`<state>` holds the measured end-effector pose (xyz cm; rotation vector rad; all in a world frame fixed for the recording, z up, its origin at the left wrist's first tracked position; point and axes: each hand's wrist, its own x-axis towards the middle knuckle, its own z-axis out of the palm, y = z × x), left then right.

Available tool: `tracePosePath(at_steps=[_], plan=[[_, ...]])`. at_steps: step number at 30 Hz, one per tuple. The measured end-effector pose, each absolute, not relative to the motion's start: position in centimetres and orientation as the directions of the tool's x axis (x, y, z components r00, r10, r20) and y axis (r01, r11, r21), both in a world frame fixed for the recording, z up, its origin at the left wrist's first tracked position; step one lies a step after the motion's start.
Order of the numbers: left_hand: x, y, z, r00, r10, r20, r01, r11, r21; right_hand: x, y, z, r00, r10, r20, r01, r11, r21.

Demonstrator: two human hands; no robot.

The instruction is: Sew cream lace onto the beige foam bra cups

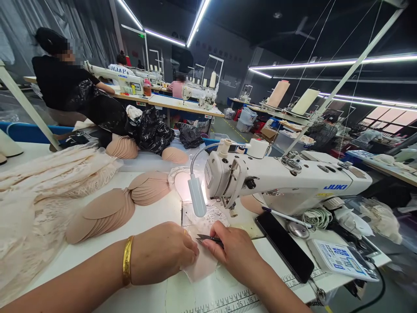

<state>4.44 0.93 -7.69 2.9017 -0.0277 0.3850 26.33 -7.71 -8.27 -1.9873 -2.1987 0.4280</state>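
Pinched in my right hand (239, 252) is a pair of dark thread snips (208, 238), its blades pointing left toward my other hand. My left hand (163, 250), with a gold bangle on the wrist, is closed on a pale pink fabric piece (200, 266) that hangs toward the table's front. White lace (213, 214) lies just behind both hands, close to the needle area of the white sewing machine (286, 178). A small grey lamp (197, 195) on a bendable neck lights that spot. The tips of my left fingers are partly hidden.
Fanned stacks of beige cups (107, 213) lie to the left, beside a heap of cream lace (48, 191). On the right are a black phone (285, 245), a coil of cord (316, 217) and a white box (342, 258). Other people sit at machines behind.
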Motion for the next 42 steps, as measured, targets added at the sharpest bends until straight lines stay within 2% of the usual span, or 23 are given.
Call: tracePosePath(at_steps=[6,13,21,30,42], plan=[[4.5,1.0,-7.8,0.967,0.014,0.255,-0.047,-0.972,0.231,26.7,-7.8,-8.7,-0.121,0.991,-0.064,0.936,0.092,-0.341],[4.4,1.0,-7.6,0.973,0.013,0.232,-0.039,-0.975,0.217,26.9,-7.9,-9.0,-0.124,0.99,-0.061,0.943,0.098,-0.319],[4.7,1.2,-7.7,0.959,0.004,0.283,-0.08,-0.955,0.284,27.4,-8.1,-9.6,-0.119,0.993,-0.015,0.937,0.107,-0.332],[4.3,1.3,-8.1,0.959,0.092,0.267,-0.002,-0.943,0.333,26.9,-7.5,-9.3,-0.128,0.991,-0.03,0.944,0.113,-0.309],[4.2,1.3,-8.3,0.955,0.094,0.282,-0.001,-0.948,0.319,26.6,-7.4,-9.1,-0.116,0.992,-0.043,0.948,0.098,-0.303]])
